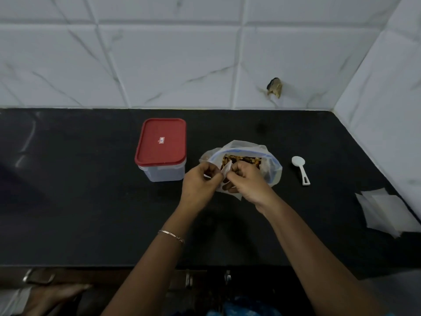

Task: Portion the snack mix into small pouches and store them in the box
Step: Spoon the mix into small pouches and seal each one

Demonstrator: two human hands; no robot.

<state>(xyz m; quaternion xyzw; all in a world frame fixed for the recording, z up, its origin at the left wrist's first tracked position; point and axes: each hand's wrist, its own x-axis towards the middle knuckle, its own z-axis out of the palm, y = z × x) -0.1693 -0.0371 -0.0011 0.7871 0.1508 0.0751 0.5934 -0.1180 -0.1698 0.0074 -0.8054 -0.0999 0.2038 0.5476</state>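
A clear box with a red lid stands closed on the black counter. To its right lies a large zip bag of brown snack mix, its mouth open. In front of that bag my left hand and my right hand both pinch a small clear pouch by its top edge, holding it between them just above the counter. The pouch's lower part is half hidden by my fingers.
A white plastic spoon lies right of the snack bag. Several loose clear pouches are stacked at the counter's right edge. A tiled wall closes off the back and right side. Another person's foot shows on the floor lower left.
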